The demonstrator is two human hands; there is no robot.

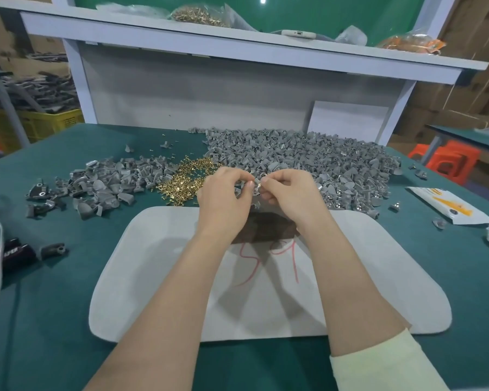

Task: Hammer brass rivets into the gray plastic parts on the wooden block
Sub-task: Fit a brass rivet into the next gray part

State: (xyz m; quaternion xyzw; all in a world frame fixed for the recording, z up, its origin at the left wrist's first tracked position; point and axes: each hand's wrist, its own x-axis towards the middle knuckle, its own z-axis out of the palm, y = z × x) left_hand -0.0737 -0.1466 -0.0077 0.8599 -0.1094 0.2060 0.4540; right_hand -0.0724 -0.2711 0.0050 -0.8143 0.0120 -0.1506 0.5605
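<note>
Left hand and right hand, both curled, together pinch one small gray plastic part above a dark brown wooden block.

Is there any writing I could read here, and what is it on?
"TAP..." and "...PER": letters on the black objects, cut off and incomplete.
Red handwritten marks on the white mat: partly covered, perhaps digits, not surely readable.
White packet: orange print, no legible words.

Matt gray plastic parts beyond the hands; shiny brass rivets left; dark wooden block beneath.
</note>
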